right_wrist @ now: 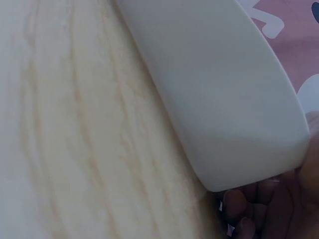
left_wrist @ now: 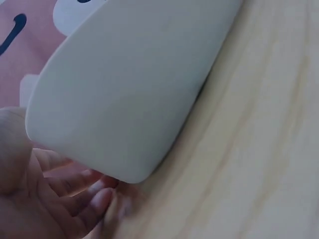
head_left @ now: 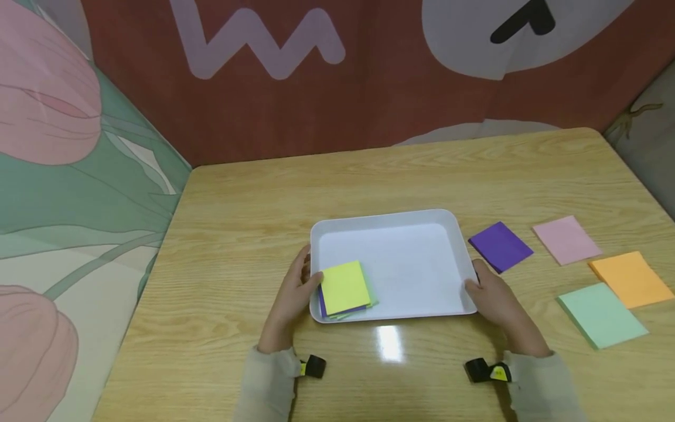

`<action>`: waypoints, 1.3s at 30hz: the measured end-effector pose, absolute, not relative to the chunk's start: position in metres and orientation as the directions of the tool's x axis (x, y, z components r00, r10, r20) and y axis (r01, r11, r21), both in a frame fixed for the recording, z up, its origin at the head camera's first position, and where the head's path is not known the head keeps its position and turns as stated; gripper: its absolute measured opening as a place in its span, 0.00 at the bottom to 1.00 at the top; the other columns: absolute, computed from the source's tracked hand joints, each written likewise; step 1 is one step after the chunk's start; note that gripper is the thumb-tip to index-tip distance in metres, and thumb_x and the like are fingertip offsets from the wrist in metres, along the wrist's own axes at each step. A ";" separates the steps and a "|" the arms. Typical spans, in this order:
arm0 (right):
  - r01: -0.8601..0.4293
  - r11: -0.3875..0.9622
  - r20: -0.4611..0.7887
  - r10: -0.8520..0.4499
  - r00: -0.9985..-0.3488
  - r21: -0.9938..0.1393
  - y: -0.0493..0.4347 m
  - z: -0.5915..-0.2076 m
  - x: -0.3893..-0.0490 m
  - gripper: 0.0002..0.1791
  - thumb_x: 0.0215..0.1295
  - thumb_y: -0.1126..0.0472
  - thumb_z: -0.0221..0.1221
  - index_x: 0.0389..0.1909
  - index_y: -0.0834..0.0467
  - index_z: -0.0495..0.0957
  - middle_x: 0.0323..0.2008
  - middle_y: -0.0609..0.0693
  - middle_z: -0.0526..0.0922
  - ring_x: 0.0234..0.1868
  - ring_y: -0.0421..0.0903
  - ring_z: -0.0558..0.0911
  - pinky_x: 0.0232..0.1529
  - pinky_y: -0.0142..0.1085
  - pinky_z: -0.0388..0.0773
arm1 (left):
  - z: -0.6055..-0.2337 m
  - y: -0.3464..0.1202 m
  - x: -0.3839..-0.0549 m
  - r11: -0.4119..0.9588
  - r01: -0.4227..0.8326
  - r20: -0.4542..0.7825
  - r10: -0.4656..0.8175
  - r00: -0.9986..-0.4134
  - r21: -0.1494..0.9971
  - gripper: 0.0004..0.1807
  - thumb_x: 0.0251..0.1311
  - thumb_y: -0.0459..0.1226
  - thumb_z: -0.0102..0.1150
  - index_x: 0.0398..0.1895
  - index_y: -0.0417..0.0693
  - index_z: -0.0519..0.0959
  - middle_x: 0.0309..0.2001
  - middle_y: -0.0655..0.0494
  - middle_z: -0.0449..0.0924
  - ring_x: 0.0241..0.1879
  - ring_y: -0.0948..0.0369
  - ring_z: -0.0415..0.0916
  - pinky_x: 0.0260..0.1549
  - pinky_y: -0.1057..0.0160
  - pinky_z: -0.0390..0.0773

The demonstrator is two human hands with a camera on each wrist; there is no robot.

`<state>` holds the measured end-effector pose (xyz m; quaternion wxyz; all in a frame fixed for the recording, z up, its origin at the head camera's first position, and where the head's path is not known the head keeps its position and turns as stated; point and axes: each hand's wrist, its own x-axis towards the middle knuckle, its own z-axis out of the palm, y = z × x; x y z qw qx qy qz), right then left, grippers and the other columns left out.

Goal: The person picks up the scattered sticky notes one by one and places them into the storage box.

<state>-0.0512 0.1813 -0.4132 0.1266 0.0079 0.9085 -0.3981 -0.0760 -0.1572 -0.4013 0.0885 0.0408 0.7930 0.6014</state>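
Observation:
A shallow white tray with rounded corners sits in the middle of the table. My left hand grips its left side, thumb over the rim and fingers against the outer wall. On the right side, my right hand holds it the same way. Inside, at the front left corner, a yellow sticky note pad lies on top of purple and green ones, whose edges peek out. Both wrist views show the tray's outer front wall close over the wood, with curled fingers at the corners.
Right of the tray, sticky note pads lie on the wooden table: purple, pink, orange and mint green. The purple one is close to the tray's right side. A patterned red curtain hangs behind the table.

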 end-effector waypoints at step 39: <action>0.072 0.693 0.009 0.112 -0.994 -0.718 0.218 -0.403 -0.067 0.21 0.62 0.61 0.43 0.47 0.75 0.62 0.37 0.69 0.68 0.37 0.61 0.67 0.31 0.46 0.64 | -0.404 -0.156 -0.077 0.259 -0.111 -0.146 0.121 -0.982 0.960 0.27 0.54 0.25 0.43 0.60 0.31 0.54 0.52 0.37 0.63 0.47 0.50 0.65 0.45 0.56 0.67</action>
